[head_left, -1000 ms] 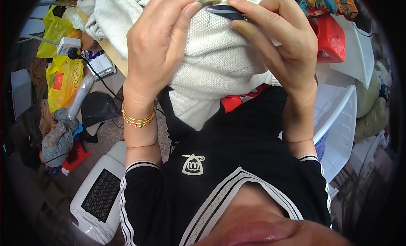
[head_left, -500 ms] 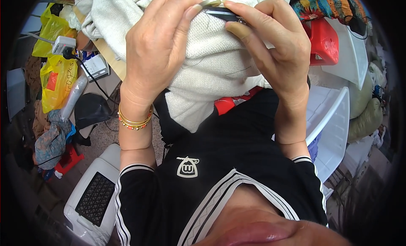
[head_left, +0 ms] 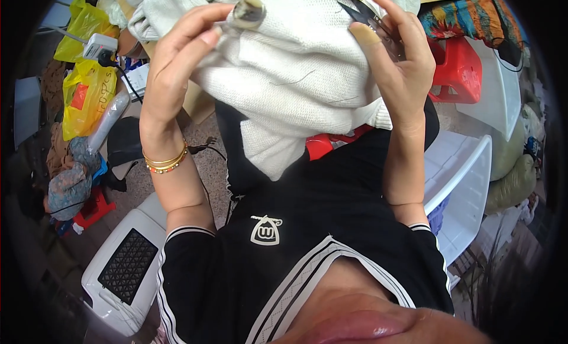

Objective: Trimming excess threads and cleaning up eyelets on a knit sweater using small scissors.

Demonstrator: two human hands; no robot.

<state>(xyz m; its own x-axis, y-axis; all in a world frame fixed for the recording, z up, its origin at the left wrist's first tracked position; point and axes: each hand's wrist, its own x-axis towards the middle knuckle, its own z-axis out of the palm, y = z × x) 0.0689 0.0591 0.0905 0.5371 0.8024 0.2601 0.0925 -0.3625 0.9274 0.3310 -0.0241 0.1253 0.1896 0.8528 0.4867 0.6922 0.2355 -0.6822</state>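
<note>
A cream knitted garment (head_left: 302,77) hangs in front of me, held up between both hands. My left hand (head_left: 183,54) pinches its upper edge, right by a round brownish button (head_left: 248,11) sewn on the knit. My right hand (head_left: 396,54) grips small dark thread snips (head_left: 361,12) against the top of the fabric; a plaster wraps one fingertip. Loose threads trail across the knit below the snips. Gold and beaded bangles circle my left wrist.
A white appliance with a black grille (head_left: 124,267) stands on the floor at lower left. Yellow bags (head_left: 89,89) and clutter lie at the left. A red stool (head_left: 455,71) and white plastic crates (head_left: 467,190) sit at the right.
Both hands have spread apart along the garment's top edge. The button now shows by my left fingertips, and the snips have shifted right with my right hand.
</note>
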